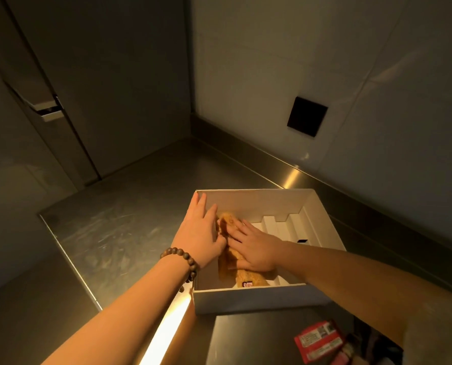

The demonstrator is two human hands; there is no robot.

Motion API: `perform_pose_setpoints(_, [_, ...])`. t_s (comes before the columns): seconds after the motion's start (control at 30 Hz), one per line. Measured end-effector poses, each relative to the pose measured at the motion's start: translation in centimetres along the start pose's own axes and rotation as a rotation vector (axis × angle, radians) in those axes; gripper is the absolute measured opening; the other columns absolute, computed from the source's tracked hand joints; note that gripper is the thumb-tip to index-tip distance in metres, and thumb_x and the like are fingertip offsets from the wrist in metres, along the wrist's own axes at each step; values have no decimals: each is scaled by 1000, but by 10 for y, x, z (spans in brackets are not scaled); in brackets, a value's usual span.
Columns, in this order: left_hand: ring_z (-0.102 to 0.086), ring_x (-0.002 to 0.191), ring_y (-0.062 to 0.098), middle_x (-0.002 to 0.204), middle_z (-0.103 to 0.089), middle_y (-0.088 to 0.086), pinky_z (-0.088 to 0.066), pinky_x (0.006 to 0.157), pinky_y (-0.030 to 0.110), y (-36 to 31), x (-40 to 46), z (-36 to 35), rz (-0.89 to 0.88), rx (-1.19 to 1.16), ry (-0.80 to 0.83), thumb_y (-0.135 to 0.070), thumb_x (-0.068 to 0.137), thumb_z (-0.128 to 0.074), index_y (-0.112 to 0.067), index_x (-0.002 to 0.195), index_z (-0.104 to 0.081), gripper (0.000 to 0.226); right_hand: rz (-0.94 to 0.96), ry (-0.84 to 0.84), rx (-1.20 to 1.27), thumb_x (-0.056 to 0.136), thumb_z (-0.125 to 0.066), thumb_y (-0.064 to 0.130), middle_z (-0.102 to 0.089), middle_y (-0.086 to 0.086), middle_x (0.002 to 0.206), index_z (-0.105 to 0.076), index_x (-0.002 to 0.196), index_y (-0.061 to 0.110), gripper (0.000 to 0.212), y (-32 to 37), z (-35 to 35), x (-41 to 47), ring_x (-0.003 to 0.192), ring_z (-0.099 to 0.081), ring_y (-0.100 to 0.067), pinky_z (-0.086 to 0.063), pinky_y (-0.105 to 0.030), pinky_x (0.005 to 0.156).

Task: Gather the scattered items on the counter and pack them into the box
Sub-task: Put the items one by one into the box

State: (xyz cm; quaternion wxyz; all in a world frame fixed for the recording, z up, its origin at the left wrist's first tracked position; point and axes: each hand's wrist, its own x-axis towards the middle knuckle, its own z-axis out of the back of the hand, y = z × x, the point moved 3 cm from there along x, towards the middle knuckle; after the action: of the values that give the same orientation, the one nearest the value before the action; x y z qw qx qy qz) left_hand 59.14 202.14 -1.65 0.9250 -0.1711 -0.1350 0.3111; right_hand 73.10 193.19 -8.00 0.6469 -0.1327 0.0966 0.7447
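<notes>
Red printed packets lie unpacked at the near edge of the steel desk as two bare hands press a tan plush toy into the open white cardboard box.

Left hand and right hand rest flat on the toy, fingers spread apart, gripping nothing. Risk: the soft toy may spring back up once released, crowding out the remaining packets; hard pressing could crush the white stepped insert or shove the light box across the slick steel.
</notes>
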Motion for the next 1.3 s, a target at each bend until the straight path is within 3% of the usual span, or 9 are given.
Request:
perform_pose_setpoints(0.17, [16, 141, 18, 157, -3, 4, -7, 108, 32, -1, 2, -5, -1, 19, -17, -48, 81, -47, -20, 145, -23, 74, -49, 1, 11, 96, -40, 49, 1, -7, 161, -11, 151, 15, 72, 1, -9, 10, 143, 22, -31, 11, -44, 113])
perform_pose_setpoints(0.37, [11, 142, 21, 157, -6, 6, -1, 108, 30, -1, 4, -1, 8, 48, 14, -44, 83, -49, -16, 147, -16, 78, -83, 114, 46, 93, -40, 55, 6, -6, 161, -5, 152, 21, 77, 7, 18, 7, 145, 13, -31, -1, -46, 118])
perform_pose_setpoints(0.53, [8, 143, 22, 156, -7, 7, 0, 111, 31, -5, -1, 9, 23, 36, 52, -45, 83, -52, -13, 147, -11, 83, -199, -37, 341, 88, -48, 61, 14, 4, 159, 11, 150, 30, 91, 15, 48, -27, 147, 2, -21, -11, -43, 118])
perform_pose_setpoints(0.73, [0, 144, 24, 157, -6, 9, 2, 113, 35, -11, -1, 29, -102, 183, 39, -53, 84, -45, -13, 148, -7, 84, -367, -210, 439, 90, -49, 56, 14, 5, 159, 2, 151, 31, 84, 5, 61, -103, 147, -3, -22, -16, -39, 115])
perform_pose_setpoints(0.8, [0, 144, 23, 157, -4, 7, 2, 113, 35, -47, -11, 25, -206, 172, 62, -55, 86, -44, -14, 148, -4, 84, -518, -268, 480, 91, -50, 52, 15, 6, 159, 2, 151, 32, 81, 5, 58, -162, 147, -6, -23, -19, -41, 115])
perform_pose_setpoints(1.0, [-1, 144, 20, 157, -3, 6, 2, 110, 29, -128, -22, 20, -358, 98, 10, -57, 88, -42, -14, 148, -3, 84, -655, -378, 527, 91, -56, 45, 12, 1, 160, -4, 151, 30, 81, -2, 60, -236, 146, -13, -27, -24, -48, 116])
perform_pose_setpoints(1.1, [0, 144, 20, 157, -2, 8, 1, 116, 34, -179, -41, 3, -482, 36, 65, -53, 88, -43, -11, 148, -4, 83, -713, -414, 560, 91, -56, 45, 12, -3, 160, -5, 151, 29, 81, -2, 40, -281, 145, -18, -25, -24, -37, 114])
perform_pose_setpoints(1.17, [0, 144, 21, 157, -4, 9, -1, 117, 35, -204, -54, -10, -551, -1, 109, -52, 88, -45, -11, 148, -5, 83, -766, -396, 572, 91, -54, 47, 15, -1, 160, -2, 151, 32, 81, -3, 21, -308, 144, -19, -24, -26, -32, 110])
perform_pose_setpoints(1.3, [2, 143, 17, 157, 1, 5, 6, 112, 28, -240, -86, -48, -617, -53, 239, -51, 87, -48, -15, 149, -2, 85, -832, -286, 579, 88, -59, 47, 13, -3, 160, -5, 152, 30, 85, 4, -27, -347, 144, -20, -28, -28, -38, 113])
